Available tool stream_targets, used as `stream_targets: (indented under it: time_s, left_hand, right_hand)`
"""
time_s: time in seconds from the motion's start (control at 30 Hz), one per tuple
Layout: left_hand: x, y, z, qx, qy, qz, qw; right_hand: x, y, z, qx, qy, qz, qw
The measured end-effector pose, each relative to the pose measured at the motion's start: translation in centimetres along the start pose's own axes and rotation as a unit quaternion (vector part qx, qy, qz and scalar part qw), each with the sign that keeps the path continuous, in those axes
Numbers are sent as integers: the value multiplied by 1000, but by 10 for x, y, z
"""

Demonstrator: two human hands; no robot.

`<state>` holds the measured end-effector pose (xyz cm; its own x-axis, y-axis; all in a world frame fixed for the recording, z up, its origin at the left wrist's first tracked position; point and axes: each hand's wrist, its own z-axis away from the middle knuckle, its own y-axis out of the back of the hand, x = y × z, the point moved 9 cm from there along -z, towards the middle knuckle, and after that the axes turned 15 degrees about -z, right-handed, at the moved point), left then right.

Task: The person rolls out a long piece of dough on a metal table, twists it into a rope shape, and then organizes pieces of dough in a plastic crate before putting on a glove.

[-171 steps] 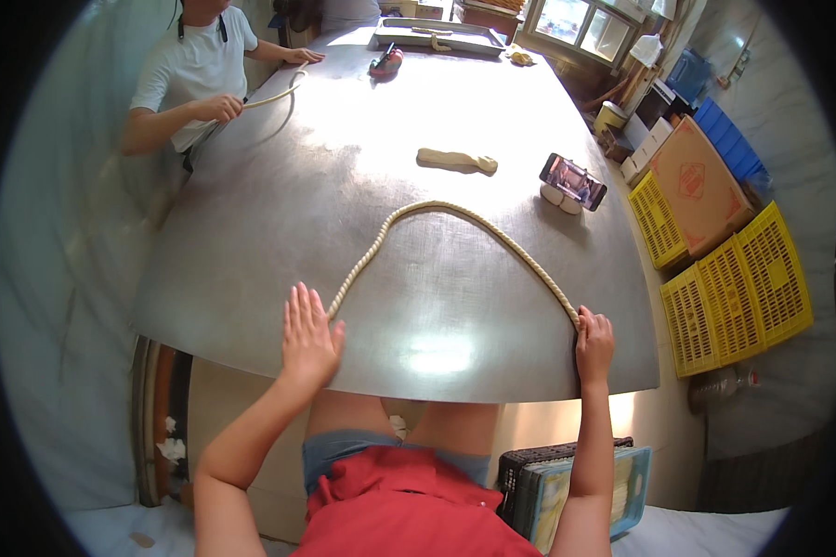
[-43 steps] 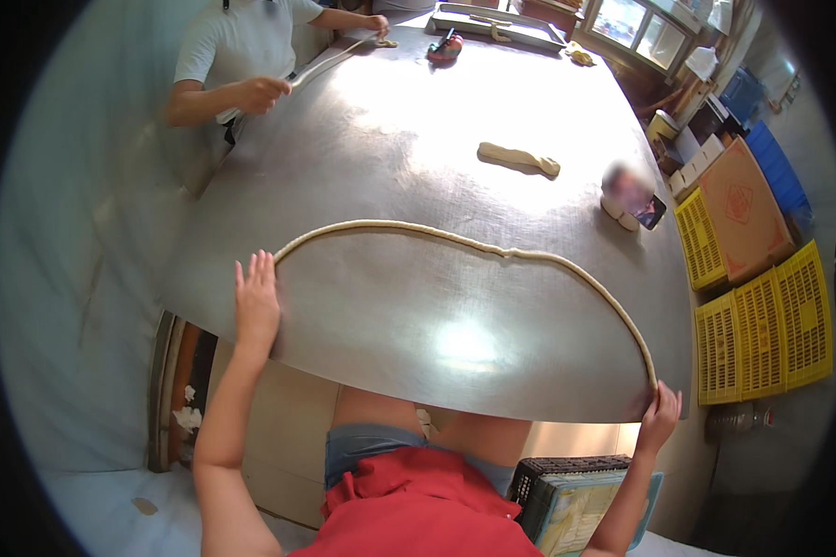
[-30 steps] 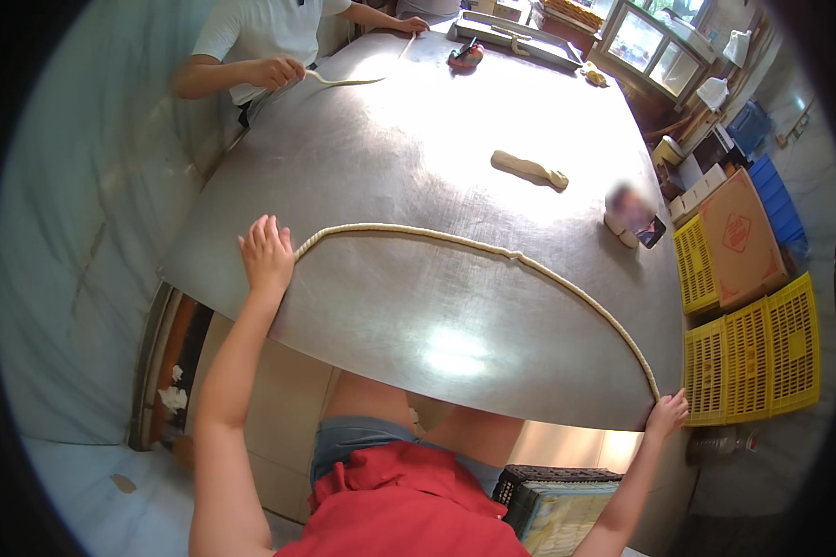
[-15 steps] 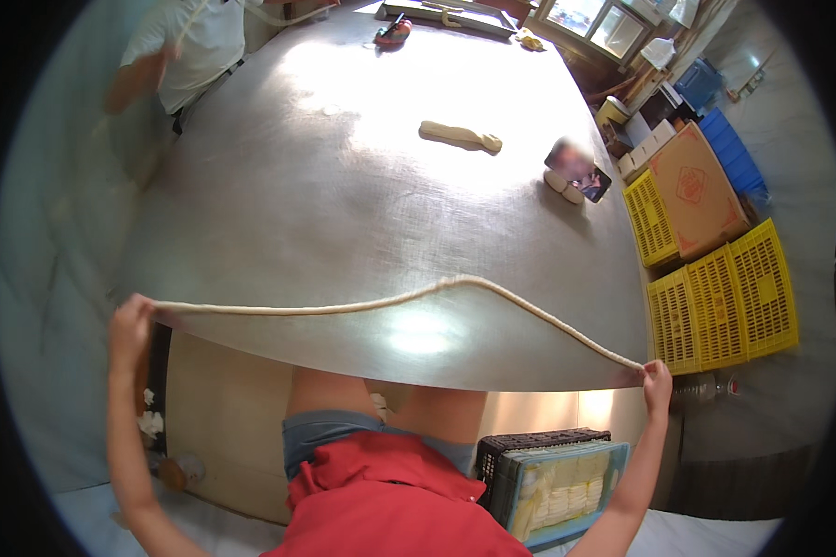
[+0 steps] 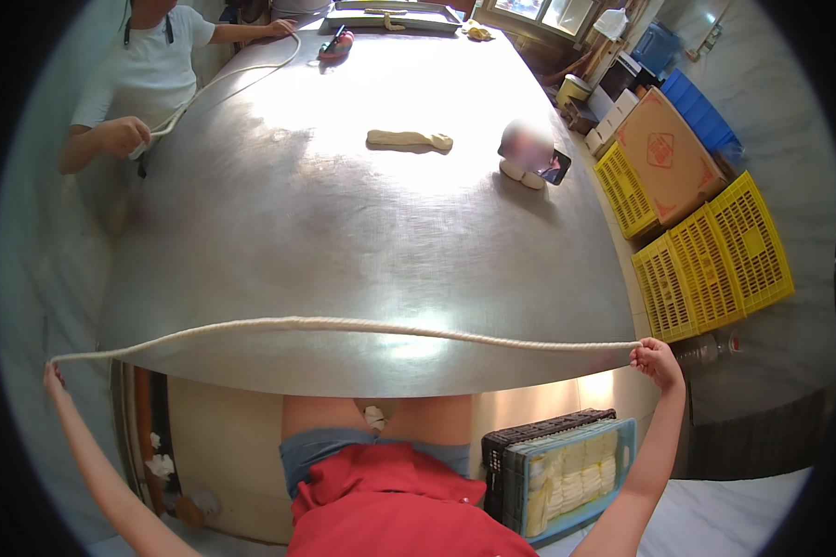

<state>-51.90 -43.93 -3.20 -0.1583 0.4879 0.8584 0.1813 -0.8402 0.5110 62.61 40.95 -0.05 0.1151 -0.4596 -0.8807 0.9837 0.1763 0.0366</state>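
A long, thin rope of pale dough (image 5: 362, 325) stretches between my hands over the near edge of the metal table (image 5: 372, 241). Its surface looks twisted, and its middle bows gently away from me. My left hand (image 5: 54, 374), out past the table's left corner, is closed on one end. At the right corner my right hand (image 5: 658, 362) pinches the other end. Farther off, a short thick piece of dough (image 5: 409, 140) lies on the tabletop. Whether the rope's middle touches the metal cannot be told.
At the far left a co-worker (image 5: 149, 74) holds another dough rope (image 5: 228, 76). A phone (image 5: 555, 167) leans on round pale supports at the right. Yellow crates (image 5: 715, 251) and a cardboard box (image 5: 664, 153) stand beyond the right edge. A blue crate (image 5: 576, 478) of pale stacks sits below.
My hands have moved farther apart, the left one outward and down. The rope has grown longer and its sharp peak has flattened. The co-worker's dough rope now shows as a long loop.
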Motion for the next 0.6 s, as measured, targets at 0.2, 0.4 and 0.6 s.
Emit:
stream_targets:
  time_s: [0.2, 0.4, 0.6]
  left_hand:
    - [112, -6, 25, -45, -185, 214, 958]
    - [311, -264, 500, -500, -331, 0, 800]
    - [271, -312, 625, -643, -410, -217, 610]
  right_hand:
    - [-85, 76, -24, -11, 138, -320, 937]
    - [-298, -7, 34, 121, 418, -233, 870]
    - [-356, -250, 120, -74, 555, -16, 828]
